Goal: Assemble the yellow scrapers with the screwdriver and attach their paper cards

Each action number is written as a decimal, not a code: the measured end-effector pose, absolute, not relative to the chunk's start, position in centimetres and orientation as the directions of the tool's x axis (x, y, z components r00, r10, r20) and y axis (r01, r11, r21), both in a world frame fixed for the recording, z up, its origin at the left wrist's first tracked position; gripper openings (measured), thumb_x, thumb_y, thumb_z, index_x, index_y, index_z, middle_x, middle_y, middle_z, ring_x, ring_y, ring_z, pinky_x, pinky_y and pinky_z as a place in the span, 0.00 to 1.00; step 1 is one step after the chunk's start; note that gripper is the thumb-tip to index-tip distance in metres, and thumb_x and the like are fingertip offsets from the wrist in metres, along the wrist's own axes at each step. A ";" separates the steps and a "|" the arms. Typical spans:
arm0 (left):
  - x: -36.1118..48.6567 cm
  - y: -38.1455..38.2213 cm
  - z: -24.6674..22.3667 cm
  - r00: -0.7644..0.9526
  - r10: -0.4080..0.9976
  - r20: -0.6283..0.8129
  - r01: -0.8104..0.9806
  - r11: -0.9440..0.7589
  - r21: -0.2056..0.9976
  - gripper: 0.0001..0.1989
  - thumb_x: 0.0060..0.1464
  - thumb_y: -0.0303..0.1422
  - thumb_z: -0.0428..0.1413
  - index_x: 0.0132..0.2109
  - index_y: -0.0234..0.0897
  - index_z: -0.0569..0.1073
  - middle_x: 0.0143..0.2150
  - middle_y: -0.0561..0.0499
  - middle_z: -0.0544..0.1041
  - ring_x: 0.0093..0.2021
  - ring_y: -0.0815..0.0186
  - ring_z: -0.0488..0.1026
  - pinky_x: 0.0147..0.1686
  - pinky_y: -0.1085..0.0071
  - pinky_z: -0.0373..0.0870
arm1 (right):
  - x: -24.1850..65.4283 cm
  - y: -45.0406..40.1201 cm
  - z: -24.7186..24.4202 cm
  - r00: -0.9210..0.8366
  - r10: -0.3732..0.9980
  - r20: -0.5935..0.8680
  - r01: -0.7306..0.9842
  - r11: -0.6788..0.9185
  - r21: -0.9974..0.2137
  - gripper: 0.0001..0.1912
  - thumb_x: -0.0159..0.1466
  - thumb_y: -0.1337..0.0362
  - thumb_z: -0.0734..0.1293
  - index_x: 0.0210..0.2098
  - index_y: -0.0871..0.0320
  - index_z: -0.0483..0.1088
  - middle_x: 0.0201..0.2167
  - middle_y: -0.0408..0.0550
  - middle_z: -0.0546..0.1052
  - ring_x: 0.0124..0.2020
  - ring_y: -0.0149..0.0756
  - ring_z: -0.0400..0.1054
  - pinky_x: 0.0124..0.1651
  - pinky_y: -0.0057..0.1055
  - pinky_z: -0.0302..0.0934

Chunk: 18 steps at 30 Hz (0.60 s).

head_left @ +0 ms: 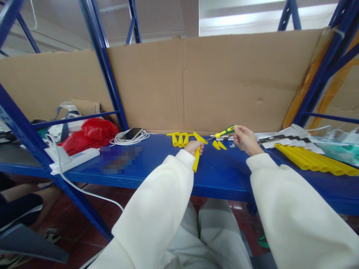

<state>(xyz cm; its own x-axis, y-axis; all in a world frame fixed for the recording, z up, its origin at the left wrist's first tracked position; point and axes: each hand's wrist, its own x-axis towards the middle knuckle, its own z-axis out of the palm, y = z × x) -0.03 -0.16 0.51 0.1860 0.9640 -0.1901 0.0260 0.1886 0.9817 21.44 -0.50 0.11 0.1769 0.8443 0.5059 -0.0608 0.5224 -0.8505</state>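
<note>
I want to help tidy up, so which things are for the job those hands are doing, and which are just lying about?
For the job:
screwdriver, in the right hand
yellow piece, in the left hand
yellow Ts, probably: they look like matching parts

Just lying about, it seems:
phone
white cable
red bundle
</note>
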 end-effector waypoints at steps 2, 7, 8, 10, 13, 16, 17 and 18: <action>0.0 -0.2 0.5 0.183 0.964 -0.193 0.030 0.191 0.981 0.13 0.54 0.19 0.52 0.24 0.36 0.62 0.17 0.59 0.60 0.14 0.78 0.55 0.16 0.79 0.54 | 21.5 -0.3 0.0 0.220 0.833 0.508 -0.030 0.526 -0.850 0.26 0.47 0.45 0.77 0.30 0.55 0.64 0.12 0.34 0.63 0.12 0.23 0.54 0.13 0.21 0.48; 0.0 -0.2 0.5 0.195 0.963 -0.184 0.027 0.182 0.983 0.13 0.54 0.19 0.52 0.24 0.36 0.62 0.17 0.59 0.60 0.14 0.77 0.55 0.16 0.79 0.54 | 21.6 -0.1 -0.2 0.237 0.828 0.508 -0.053 0.534 -0.844 0.26 0.48 0.47 0.77 0.32 0.52 0.60 0.12 0.31 0.62 0.11 0.24 0.53 0.12 0.20 0.48; 0.0 -0.2 0.5 0.196 0.964 -0.181 0.025 0.180 0.983 0.13 0.54 0.18 0.51 0.24 0.36 0.62 0.17 0.59 0.60 0.14 0.77 0.55 0.16 0.79 0.54 | 21.6 -0.1 -0.2 0.228 0.829 0.511 -0.050 0.534 -0.844 0.26 0.47 0.47 0.77 0.32 0.52 0.61 0.12 0.31 0.62 0.11 0.23 0.52 0.12 0.20 0.47; 0.0 -0.1 0.5 0.197 0.964 -0.181 0.022 0.180 0.983 0.14 0.54 0.18 0.50 0.24 0.36 0.62 0.17 0.58 0.60 0.14 0.77 0.55 0.17 0.78 0.54 | 21.7 -0.2 -0.2 0.208 0.826 0.524 -0.034 0.542 -0.840 0.26 0.48 0.45 0.76 0.33 0.53 0.62 0.12 0.30 0.60 0.11 0.23 0.52 0.12 0.21 0.47; 0.0 -0.1 0.5 0.195 0.963 -0.185 0.025 0.184 0.983 0.14 0.55 0.18 0.49 0.24 0.36 0.62 0.17 0.59 0.59 0.14 0.77 0.55 0.17 0.78 0.54 | 21.7 -0.1 -0.3 0.163 0.820 0.548 -0.029 0.559 -0.828 0.25 0.49 0.45 0.75 0.34 0.53 0.65 0.12 0.31 0.61 0.12 0.24 0.53 0.14 0.22 0.49; 0.0 -0.1 0.5 0.200 0.962 -0.186 0.036 0.182 0.983 0.15 0.56 0.18 0.48 0.24 0.36 0.62 0.16 0.59 0.59 0.14 0.77 0.55 0.16 0.78 0.54 | 21.8 0.0 -0.3 0.121 0.826 0.551 -0.066 0.561 -0.825 0.25 0.49 0.46 0.76 0.36 0.54 0.66 0.14 0.33 0.63 0.13 0.24 0.55 0.15 0.23 0.51; -0.1 -0.1 0.5 0.202 0.962 -0.185 0.039 0.181 0.983 0.15 0.56 0.18 0.48 0.24 0.36 0.62 0.16 0.59 0.59 0.14 0.77 0.55 0.16 0.78 0.53 | 21.8 0.1 -0.2 0.114 0.828 0.549 -0.078 0.558 -0.826 0.25 0.48 0.47 0.77 0.35 0.54 0.66 0.14 0.33 0.63 0.14 0.24 0.55 0.15 0.23 0.51; -0.1 0.0 0.5 0.204 0.961 -0.186 0.041 0.182 0.983 0.15 0.56 0.18 0.48 0.24 0.36 0.61 0.16 0.59 0.59 0.14 0.77 0.55 0.16 0.78 0.53 | 21.8 0.1 -0.2 0.110 0.831 0.546 -0.084 0.555 -0.828 0.25 0.48 0.47 0.77 0.35 0.54 0.66 0.14 0.33 0.63 0.14 0.24 0.55 0.15 0.22 0.51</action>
<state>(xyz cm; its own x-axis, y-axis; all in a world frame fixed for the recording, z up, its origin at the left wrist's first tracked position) -0.06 -0.05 0.50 0.2043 0.9610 -0.1862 0.0412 0.1816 0.9825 21.79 0.08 -0.24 0.1105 0.8307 0.5457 -0.0841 0.5549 -0.8277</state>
